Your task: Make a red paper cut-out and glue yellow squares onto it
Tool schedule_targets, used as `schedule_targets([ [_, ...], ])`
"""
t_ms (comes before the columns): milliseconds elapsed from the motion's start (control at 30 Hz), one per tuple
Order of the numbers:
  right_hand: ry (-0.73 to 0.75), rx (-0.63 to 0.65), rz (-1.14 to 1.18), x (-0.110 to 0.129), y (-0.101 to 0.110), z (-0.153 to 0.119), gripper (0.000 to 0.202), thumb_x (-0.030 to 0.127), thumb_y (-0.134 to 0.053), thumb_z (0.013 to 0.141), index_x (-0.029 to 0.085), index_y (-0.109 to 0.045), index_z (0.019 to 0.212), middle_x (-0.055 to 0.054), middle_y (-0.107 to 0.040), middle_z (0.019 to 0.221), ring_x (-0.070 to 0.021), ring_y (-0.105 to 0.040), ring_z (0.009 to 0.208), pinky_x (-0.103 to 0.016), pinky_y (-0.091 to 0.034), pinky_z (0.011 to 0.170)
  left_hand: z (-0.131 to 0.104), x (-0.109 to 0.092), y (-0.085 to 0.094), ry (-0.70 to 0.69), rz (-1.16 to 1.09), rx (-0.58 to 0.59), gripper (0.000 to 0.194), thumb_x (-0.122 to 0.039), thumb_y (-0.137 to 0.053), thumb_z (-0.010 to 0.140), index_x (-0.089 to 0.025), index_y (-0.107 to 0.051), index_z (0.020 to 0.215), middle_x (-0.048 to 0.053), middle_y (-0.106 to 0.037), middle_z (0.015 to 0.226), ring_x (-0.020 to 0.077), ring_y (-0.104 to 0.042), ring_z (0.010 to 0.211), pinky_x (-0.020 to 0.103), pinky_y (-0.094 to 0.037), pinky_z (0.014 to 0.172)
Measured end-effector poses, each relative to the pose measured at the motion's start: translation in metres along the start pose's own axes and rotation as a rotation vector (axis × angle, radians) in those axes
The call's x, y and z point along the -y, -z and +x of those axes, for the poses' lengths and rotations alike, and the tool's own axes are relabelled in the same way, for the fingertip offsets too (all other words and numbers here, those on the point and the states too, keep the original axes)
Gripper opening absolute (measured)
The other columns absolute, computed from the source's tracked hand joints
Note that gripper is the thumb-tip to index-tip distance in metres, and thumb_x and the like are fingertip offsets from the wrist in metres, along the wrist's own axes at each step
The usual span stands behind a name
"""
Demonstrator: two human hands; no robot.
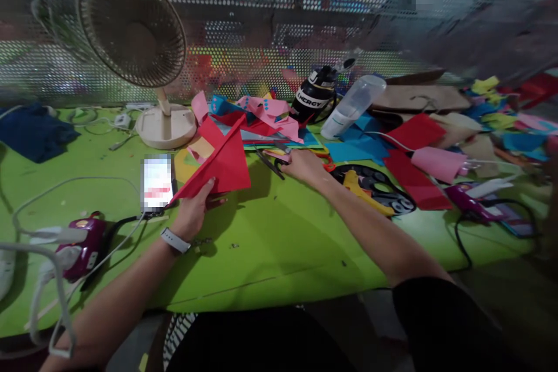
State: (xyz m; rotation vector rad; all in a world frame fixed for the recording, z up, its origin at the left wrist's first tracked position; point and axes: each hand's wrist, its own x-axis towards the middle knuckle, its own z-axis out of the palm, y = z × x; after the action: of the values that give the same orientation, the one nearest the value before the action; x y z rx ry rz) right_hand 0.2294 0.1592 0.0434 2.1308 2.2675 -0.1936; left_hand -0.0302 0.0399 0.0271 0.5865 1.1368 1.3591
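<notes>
My left hand (pixel 195 209), wearing a pale wristband, is closed on a folded red sheet (pixel 229 165), thumb on top and fingers underneath. The sheet is tilted up above the green table. Farther to the right, my right hand (pixel 300 165) is closed at a dark pair of scissors (pixel 271 164), whose narrow dark part points to the left. My fingers partly hide its handle. Just behind this hand lies a pile of coloured sheets and pink scraps (pixel 270 119). An orange loop (pixel 330 164) shows beside my right wrist.
A beige fan (pixel 165 128) stands at the back left, near a lit phone (pixel 157 183). Behind the pile are a black bottle (pixel 311 96) and a clear bottle (pixel 353 107). A yellow glue gun (pixel 366 193) lies right, beside red sheets. Purple power blocks (pixel 85 247) with cables sit at both sides.
</notes>
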Motion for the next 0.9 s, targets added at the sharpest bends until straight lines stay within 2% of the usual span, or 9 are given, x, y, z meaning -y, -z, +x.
schedule_targets([
  [100, 0.039, 0.067, 0.007, -0.003, 0.005, 0.005, 0.032, 0.037, -0.065, 0.072, 0.012, -0.069, 0.092, -0.019, -0.071, 0.1, -0.0308, -0.067, 0.091, -0.032, -0.047, 0.068, -0.002, -0.002, -0.001, -0.009, -0.014, 0.017, 0.034, -0.03, -0.075, 0.075, -0.017, -0.064, 0.105, 0.009, -0.072, 0.105, 0.0208, -0.073, 0.077, 0.033, -0.062, 0.064],
  [167, 0.05, 0.134, 0.034, -0.006, 0.009, 0.007, 0.027, 0.037, -0.067, 0.069, 0.014, -0.069, 0.082, -0.015, -0.073, 0.086, -0.0271, -0.068, 0.08, -0.03, -0.045, 0.062, -0.003, -0.003, -0.001, -0.006, -0.027, 0.024, 0.034, -0.03, -0.075, 0.076, -0.017, -0.065, 0.105, 0.009, -0.072, 0.104, 0.0209, -0.072, 0.077, 0.032, -0.061, 0.063],
  [267, 0.041, 0.258, 0.124, -0.017, 0.015, 0.007, 0.024, 0.038, -0.064, 0.073, 0.015, -0.066, 0.066, -0.009, -0.068, 0.061, -0.0191, -0.063, 0.057, -0.027, -0.042, 0.053, -0.003, -0.004, -0.001, 0.004, -0.042, 0.017, 0.032, -0.029, -0.075, 0.076, -0.017, -0.065, 0.104, 0.009, -0.073, 0.102, 0.0201, -0.072, 0.076, 0.031, -0.061, 0.061],
  [333, 0.037, 0.329, 0.209, -0.03, 0.019, 0.003, 0.027, 0.038, -0.059, 0.078, 0.015, -0.065, 0.064, -0.007, -0.064, 0.055, -0.0133, -0.057, 0.047, -0.025, -0.039, 0.048, -0.003, -0.004, -0.001, 0.004, -0.051, 0.013, 0.031, -0.028, -0.075, 0.076, -0.016, -0.065, 0.102, 0.009, -0.073, 0.1, 0.0191, -0.071, 0.074, 0.031, -0.061, 0.061],
  [433, 0.027, 0.391, 0.408, -0.055, 0.021, -0.009, 0.026, 0.038, -0.058, 0.079, 0.016, -0.063, 0.067, -0.005, -0.061, 0.054, -0.0084, -0.049, 0.042, -0.023, -0.034, 0.044, -0.003, -0.005, -0.002, -0.002, -0.065, 0.007, 0.03, -0.026, -0.075, 0.075, -0.016, -0.064, 0.101, 0.008, -0.073, 0.098, 0.0186, -0.071, 0.074, 0.032, -0.061, 0.062],
  [567, -0.044, 0.486, 0.912, -0.076, 0.012, -0.038, 0.026, 0.038, -0.071, 0.064, 0.018, -0.061, 0.077, -0.003, -0.065, 0.064, -0.0076, -0.047, 0.043, -0.021, -0.034, 0.039, -0.002, -0.007, -0.002, 0.022, -0.089, -0.033, 0.027, -0.024, -0.075, 0.075, -0.015, -0.064, 0.098, 0.006, -0.073, 0.097, 0.0178, -0.071, 0.074, 0.033, -0.061, 0.065],
  [633, -0.044, 0.545, 1.108, -0.071, 0.004, -0.053, 0.036, 0.038, -0.075, 0.058, 0.019, -0.06, 0.084, -0.004, -0.068, 0.073, -0.0087, -0.051, 0.046, -0.021, -0.037, 0.04, 0.0, -0.007, -0.002, 0.028, -0.109, -0.05, 0.024, -0.024, -0.075, 0.075, -0.015, -0.065, 0.095, 0.006, -0.073, 0.097, 0.017, -0.071, 0.074, 0.033, -0.061, 0.066],
  [700, -0.026, 0.581, 1.212, -0.058, -0.005, -0.064, 0.042, 0.04, -0.08, 0.055, 0.019, -0.058, 0.085, -0.002, -0.066, 0.07, -0.0088, -0.051, 0.047, -0.021, -0.039, 0.041, 0.001, -0.007, -0.001, 0.031, -0.118, -0.052, 0.024, -0.023, -0.075, 0.075, -0.015, -0.065, 0.096, 0.006, -0.073, 0.097, 0.0171, -0.071, 0.075, 0.032, -0.061, 0.066],
  [900, 0.062, 0.675, 1.267, -0.012, -0.016, -0.073, 0.05, 0.049, -0.084, 0.054, 0.018, -0.055, 0.079, 0.002, -0.062, 0.062, -0.0069, -0.048, 0.046, -0.019, -0.035, 0.041, 0.004, -0.007, 0.004, -0.032, -0.115, -0.044, 0.028, -0.025, -0.078, 0.072, -0.015, -0.065, 0.095, 0.006, -0.072, 0.099, 0.0174, -0.07, 0.083, 0.032, -0.061, 0.07],
])
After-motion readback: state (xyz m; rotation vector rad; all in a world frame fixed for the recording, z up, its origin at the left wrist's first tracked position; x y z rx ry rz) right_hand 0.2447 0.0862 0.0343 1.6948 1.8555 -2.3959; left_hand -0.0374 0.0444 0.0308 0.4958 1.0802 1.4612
